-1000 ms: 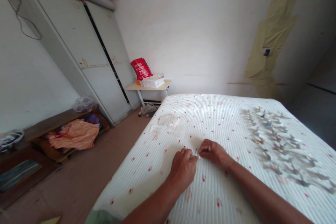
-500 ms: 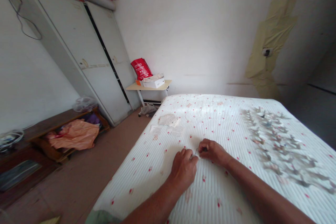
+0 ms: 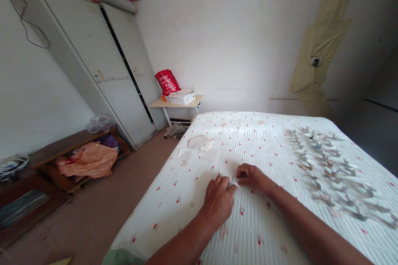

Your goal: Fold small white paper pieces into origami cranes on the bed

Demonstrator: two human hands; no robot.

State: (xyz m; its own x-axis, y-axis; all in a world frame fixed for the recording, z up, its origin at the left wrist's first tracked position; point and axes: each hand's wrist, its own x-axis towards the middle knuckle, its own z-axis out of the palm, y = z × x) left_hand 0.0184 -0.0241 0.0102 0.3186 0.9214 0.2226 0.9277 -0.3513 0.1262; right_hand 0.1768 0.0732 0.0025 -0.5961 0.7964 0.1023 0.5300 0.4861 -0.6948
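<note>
A thin metal sliver (image 3: 232,178) stands between the two hands, near the middle of the long near side of the white quilted mattress (image 3: 264,153). Its tip is just beyond the fingertips of the left hand (image 3: 217,203) and the right hand (image 3: 251,177), with a tiny white scrap (image 3: 235,184) at its lower end. Its long axis runs away from the person toward the far edge of the mattress, leaning slightly left of the ribbing. Both hands rest low over the mattress, fingers curled inward, their tips almost meeting around the sliver; it is too small to tell whether either hand is pinching it. Toward the far left corner lie printed paper slips (image 3: 199,143). Grey-and-white paper scraps (image 3: 326,169) spread across the right part of the mattress, blurred. Beyond the far edge, a small table (image 3: 158,103) holds a red bag (image 3: 167,82) and a white box (image 3: 182,99).
</note>
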